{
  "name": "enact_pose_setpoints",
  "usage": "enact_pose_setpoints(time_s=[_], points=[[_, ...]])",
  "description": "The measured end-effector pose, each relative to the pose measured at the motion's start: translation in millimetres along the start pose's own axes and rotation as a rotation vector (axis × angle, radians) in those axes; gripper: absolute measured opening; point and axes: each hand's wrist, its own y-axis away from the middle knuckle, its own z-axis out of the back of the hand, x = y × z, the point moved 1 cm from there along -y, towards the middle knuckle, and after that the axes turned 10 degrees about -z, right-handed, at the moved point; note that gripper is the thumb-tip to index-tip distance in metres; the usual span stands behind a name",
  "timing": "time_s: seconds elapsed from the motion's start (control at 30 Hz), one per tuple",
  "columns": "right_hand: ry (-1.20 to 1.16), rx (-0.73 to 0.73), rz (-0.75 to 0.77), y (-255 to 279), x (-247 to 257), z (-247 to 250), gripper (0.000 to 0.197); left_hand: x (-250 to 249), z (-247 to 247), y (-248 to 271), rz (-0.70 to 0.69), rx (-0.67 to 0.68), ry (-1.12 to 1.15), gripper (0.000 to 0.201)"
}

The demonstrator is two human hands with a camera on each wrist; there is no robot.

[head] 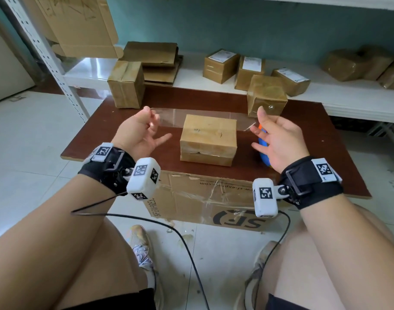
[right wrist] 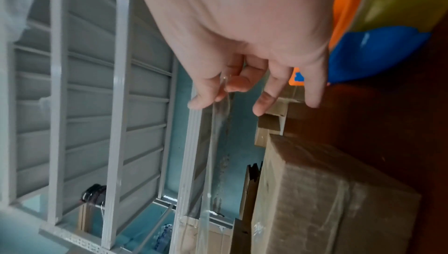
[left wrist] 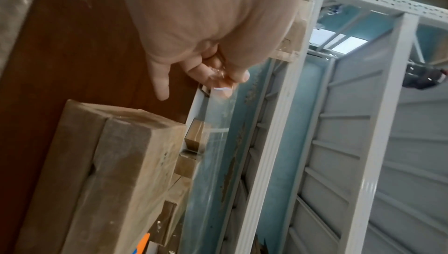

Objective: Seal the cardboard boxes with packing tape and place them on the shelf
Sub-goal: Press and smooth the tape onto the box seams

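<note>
A cardboard box (head: pixel 208 139) (left wrist: pixel 126 162) (right wrist: pixel 327 200) sits in the middle of the dark brown board (head: pixel 147 101). A clear strip of packing tape (head: pixel 200 118) (left wrist: pixel 218 127) (right wrist: pixel 215 135) stretches in the air just above the box's far edge. My left hand (head: pixel 147 128) (left wrist: pixel 225 78) pinches its left end between thumb and fingers. My right hand (head: pixel 265 128) (right wrist: pixel 225 87) pinches its right end. A blue and orange tape dispenser (head: pixel 264 148) (right wrist: pixel 375 53) lies on the board under my right hand.
Two taped boxes stand at the board's far corners, left (head: pixel 126 85) and right (head: pixel 266 96). The white shelf (head: pixel 191 79) behind holds several labelled boxes (head: pixel 220 66) and flattened cardboard (head: pixel 155 61). A flat SF carton (head: pixel 205 198) lies against the board's near edge. Cables trail between my knees.
</note>
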Motion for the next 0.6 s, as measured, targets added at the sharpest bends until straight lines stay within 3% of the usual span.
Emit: enact_pose_setpoints(time_s=[0.17,0.23,0.43,0.6], points=[[0.126,-0.024,0.123,4,4,6,0.041,-6,2,-1,-0.171,0.014,-0.198,0.002],[0.158,-0.029,0.159,5,5,5,0.037,-6,0,-1,-0.227,0.002,-0.224,0.013],[0.266,-0.049,0.215,1,5,-3,0.023,-3,-1,-9,-0.314,-0.059,-0.212,0.023],[0.289,-0.062,0.285,-3,4,-2,0.031,-2,-2,-9,-0.356,-0.073,-0.266,0.02]])
